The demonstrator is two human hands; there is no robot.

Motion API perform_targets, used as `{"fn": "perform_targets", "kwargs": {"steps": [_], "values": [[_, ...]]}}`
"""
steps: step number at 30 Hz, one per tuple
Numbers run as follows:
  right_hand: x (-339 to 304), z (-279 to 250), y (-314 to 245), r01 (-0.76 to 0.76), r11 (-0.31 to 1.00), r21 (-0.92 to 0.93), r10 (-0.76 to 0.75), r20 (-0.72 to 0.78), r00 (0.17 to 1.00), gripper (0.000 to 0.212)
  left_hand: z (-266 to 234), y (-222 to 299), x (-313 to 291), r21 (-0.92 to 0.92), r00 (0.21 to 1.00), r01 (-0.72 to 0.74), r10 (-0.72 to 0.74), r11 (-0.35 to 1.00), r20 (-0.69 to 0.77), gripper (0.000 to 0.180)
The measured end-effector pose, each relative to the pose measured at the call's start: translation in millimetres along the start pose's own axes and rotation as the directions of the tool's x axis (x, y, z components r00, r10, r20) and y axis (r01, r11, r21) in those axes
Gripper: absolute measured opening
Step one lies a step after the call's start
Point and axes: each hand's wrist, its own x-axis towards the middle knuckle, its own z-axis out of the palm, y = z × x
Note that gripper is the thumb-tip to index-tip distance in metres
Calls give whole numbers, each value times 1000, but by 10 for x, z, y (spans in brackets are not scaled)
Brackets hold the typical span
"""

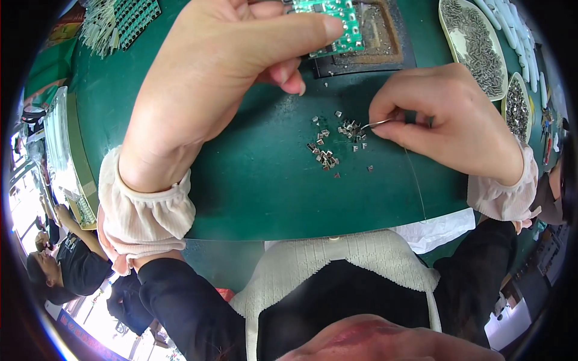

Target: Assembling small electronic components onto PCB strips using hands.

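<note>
My left hand (pixel 241 57) is closed on a green circuit board (pixel 344 27), with the thumb lying over its face. The board is held up at the far side, over part of a dark square tray. My right hand (pixel 436 114) pinches the tweezers (pixel 378 123), of which only the thin, curved metal tip shows. That tip reaches the edge of a small heap of shiny metal clips (pixel 349 129). More such clips (pixel 325 158) lie scattered to the left and nearer to me. A thin strand (pixel 415 174) trails from under my right hand toward the table's front edge.
The green table (pixel 259 198) carries a dark tray (pixel 391 57) with a brown rim. Dishes of small metal parts (pixel 478 51) (pixel 518 108) and white tubes (pixel 518 36) stand at right. More boards (pixel 133 21) lie far left. Another person (pixel 72 265) is at the left.
</note>
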Motion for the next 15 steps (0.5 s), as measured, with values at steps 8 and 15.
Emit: {"fn": "perform_targets", "kwargs": {"steps": [8, 15], "values": [[-28, -30, -153, -50, 976, 212, 108, -270, 957, 13, -86, -323, -35, 176, 990, -140, 132, 974, 57, 34], [-26, -15, -124, -134, 941, 310, 232, -306, 923, 14, 55, -176, -118, 235, 1000, -7, 6, 972, 4, 34]]}}
